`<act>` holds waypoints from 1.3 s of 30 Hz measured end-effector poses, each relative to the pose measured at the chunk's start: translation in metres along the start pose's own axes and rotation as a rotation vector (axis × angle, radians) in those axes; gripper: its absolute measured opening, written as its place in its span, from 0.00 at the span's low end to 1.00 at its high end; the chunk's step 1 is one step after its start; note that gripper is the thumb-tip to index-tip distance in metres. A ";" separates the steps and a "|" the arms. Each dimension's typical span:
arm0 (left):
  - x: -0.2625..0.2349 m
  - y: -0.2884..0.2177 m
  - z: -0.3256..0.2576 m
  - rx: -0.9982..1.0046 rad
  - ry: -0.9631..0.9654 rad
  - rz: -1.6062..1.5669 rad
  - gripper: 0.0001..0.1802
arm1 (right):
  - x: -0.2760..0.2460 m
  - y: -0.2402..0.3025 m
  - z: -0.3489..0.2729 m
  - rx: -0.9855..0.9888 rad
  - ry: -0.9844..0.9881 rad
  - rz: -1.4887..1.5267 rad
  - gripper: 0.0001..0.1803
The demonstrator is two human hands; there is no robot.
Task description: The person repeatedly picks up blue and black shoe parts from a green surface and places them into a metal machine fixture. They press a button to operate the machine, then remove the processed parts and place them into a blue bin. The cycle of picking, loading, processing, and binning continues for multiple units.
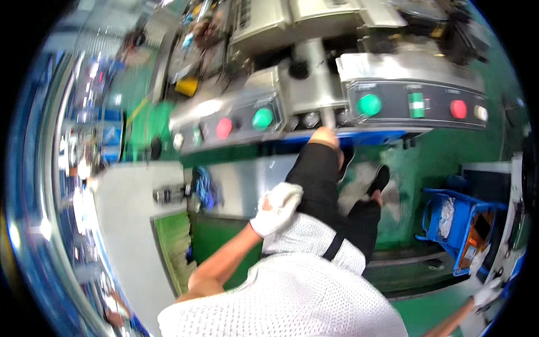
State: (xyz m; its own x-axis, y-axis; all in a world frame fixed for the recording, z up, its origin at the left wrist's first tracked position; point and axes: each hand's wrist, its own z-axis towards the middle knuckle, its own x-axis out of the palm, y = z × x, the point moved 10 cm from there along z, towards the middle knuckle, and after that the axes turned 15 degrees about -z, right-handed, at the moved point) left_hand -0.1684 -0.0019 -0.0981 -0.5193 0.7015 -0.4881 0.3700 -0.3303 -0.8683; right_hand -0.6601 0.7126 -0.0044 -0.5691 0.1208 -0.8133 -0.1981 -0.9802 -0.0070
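My left hand point(278, 208) wears a white glove and lies on my left thigh, on the black shorts point(317, 180), with its fingers curled and nothing visible in it. My right hand point(487, 293), also in a white glove, is stretched out to the far lower right, small and blurred at the picture's rim, beside a pale surface; I cannot tell whether it holds anything. My knee point(324, 135) reaches up to the blue front edge of the machine.
Ahead stands a grey machine with two dark control panels point(415, 105), one to the right and one to the left, each with a green button point(369, 104) and a red button point(458, 109). A blue crate point(449, 222) sits on the green floor at right. A grey table point(132, 224) lies at left.
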 end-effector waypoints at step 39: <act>-0.427 0.528 -0.732 -1.678 -0.605 0.371 0.46 | 0.005 0.533 -0.248 -1.477 0.509 -0.117 0.28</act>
State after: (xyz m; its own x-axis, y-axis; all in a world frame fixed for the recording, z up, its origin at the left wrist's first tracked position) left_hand 0.8127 -0.0133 -0.2842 -0.2742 0.3218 -0.9062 0.6155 0.7828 0.0917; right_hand -0.5708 0.1517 -0.1559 -0.2278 0.4398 -0.8687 0.8809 -0.2872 -0.3763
